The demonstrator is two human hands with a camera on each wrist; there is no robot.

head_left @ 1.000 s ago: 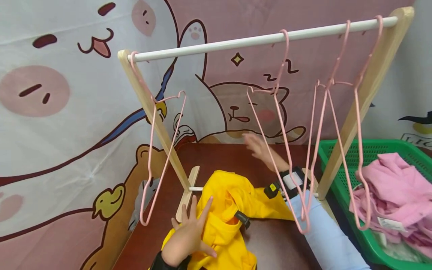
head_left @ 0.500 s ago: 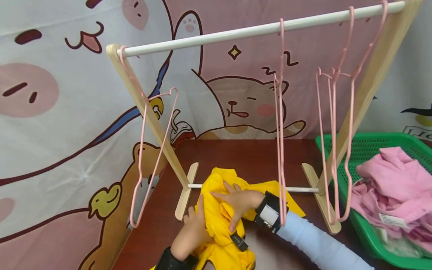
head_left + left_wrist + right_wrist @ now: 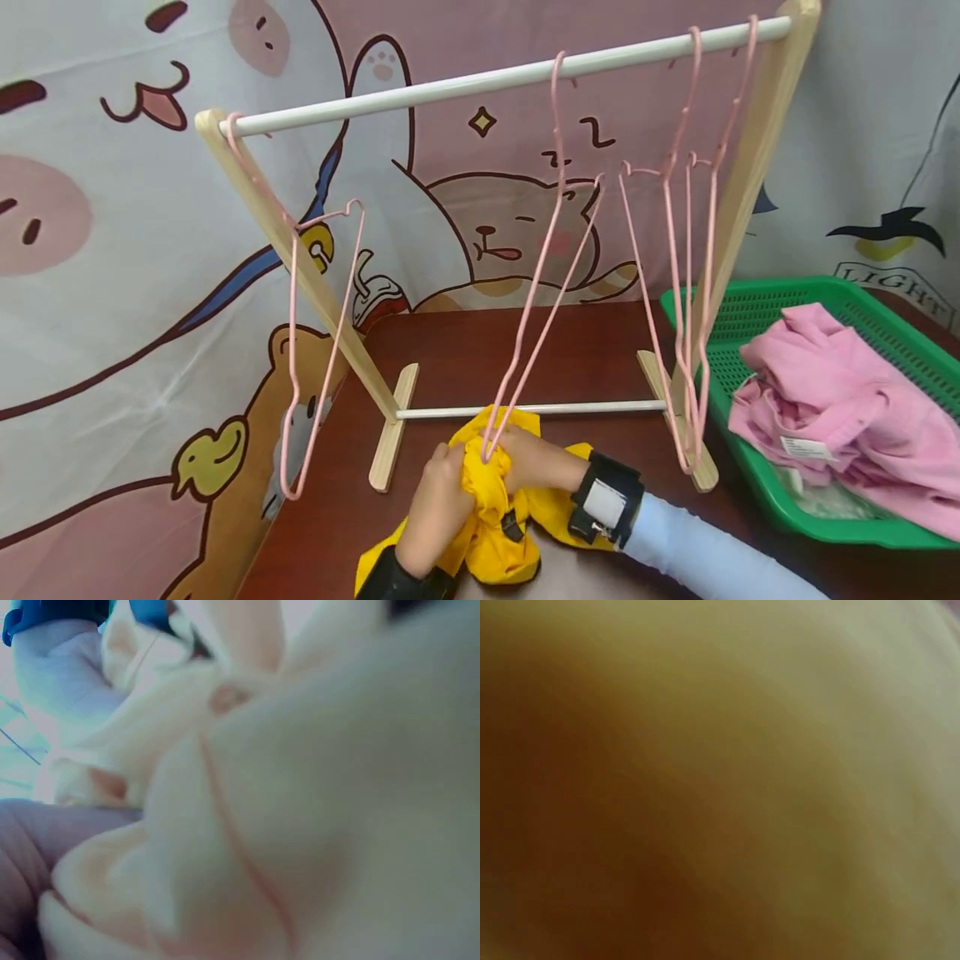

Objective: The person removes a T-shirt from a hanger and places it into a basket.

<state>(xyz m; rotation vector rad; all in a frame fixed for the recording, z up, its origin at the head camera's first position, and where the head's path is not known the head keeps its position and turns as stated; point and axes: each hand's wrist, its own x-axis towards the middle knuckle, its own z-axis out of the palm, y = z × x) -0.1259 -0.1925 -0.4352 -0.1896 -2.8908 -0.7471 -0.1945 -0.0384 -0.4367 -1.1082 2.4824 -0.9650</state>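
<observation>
A yellow shirt (image 3: 504,560) with a black label (image 3: 513,525) lies bunched on the table, below the rack. My left hand (image 3: 435,504) grips gathered cloth from the left side. From the right, my right hand (image 3: 542,463) grips the same bunch, its fingers partly covered by folds. A pink hanger (image 3: 534,292) hangs in front of the hands in the head view, its lower end overlapping them. Pale-looking cloth (image 3: 330,795) fills most of the left wrist view, with part of a hand (image 3: 30,855) at its left edge. Only blurred cloth (image 3: 802,780) appears in the right wrist view.
A wooden rack with a white top bar (image 3: 450,87) stands over the table (image 3: 585,350). More pink hangers hang at its left end (image 3: 292,367) and right end (image 3: 675,275). On the right, a green basket (image 3: 840,533) holds pink clothing (image 3: 840,400).
My right hand has come down from behind the shirt onto it. Both hands now grip the shirt, which is gathered into a tighter bunch. The middle hanger has swung, and the view has shifted right.
</observation>
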